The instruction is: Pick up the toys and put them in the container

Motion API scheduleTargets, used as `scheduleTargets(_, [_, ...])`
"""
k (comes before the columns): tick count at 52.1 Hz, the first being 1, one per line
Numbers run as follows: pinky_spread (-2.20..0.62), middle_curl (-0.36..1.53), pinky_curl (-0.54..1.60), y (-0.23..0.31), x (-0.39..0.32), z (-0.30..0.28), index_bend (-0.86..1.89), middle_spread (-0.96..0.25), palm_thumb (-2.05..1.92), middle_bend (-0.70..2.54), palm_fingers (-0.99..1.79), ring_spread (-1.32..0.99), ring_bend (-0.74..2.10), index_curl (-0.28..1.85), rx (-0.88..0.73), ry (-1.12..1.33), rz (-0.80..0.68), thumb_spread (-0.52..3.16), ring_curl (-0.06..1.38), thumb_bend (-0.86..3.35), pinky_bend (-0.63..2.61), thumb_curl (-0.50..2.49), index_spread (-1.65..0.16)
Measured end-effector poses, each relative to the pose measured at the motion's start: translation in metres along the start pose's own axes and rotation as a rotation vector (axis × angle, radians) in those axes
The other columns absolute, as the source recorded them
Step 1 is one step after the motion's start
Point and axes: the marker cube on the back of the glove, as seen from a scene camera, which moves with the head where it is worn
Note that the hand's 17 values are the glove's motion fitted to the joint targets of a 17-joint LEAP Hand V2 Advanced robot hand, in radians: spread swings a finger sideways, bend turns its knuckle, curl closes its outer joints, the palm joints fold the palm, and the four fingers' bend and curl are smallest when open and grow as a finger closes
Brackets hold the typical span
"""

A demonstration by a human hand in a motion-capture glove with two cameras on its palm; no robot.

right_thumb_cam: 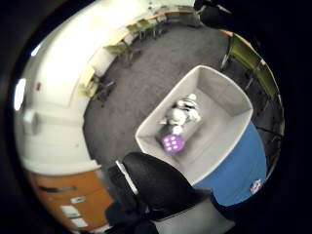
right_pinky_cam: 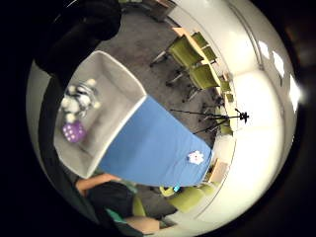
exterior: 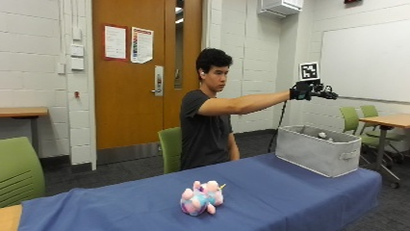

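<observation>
In the outside view my gloved right hand [exterior: 311, 91] is stretched out high above the grey fabric container [exterior: 318, 156], which stands at the far end of the blue-covered table [exterior: 269, 192]. The fingers look extended and hold nothing. Both palm views look straight down into the container [right_pinky_cam: 126, 84] [right_thumb_cam: 229, 97]. A black-and-white plush [right_pinky_cam: 80, 100] [right_thumb_cam: 183, 114] and a purple die with white dots [right_pinky_cam: 74, 132] [right_thumb_cam: 172, 142] lie inside it. A pink, blue and white plush toy [exterior: 201, 197] [right_pinky_cam: 196, 157] lies on the cloth, well away from the container.
A green chair [exterior: 170, 147] stands behind the table beside the seated person. More green chairs [exterior: 355, 120] and a wooden table [exterior: 388, 120] are past the container. A tripod [right_pinky_cam: 224, 117] stands on the carpet beyond the table's far end.
</observation>
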Motion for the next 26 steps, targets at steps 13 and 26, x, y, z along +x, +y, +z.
scheduleTargets(13, [-0.03, 0.44, 0.35, 0.081, 0.125, -0.027, 0.19, -0.13, -0.21, 0.39, 0.02, -0.24, 0.70, 0.56, 0.026, 0.178, 0.136, 0.90, 0.26, -0.16, 0.83, 0.45, -0.35])
scheduleTargets(26, [-0.03, 0.43, 0.33, 0.253, 0.376, -0.046, 0.23, -0.16, -0.19, 0.38, 0.11, -0.28, 0.67, 0.55, 0.002, 0.188, 0.522, 0.88, 0.24, -0.14, 0.76, 0.30, -0.38])
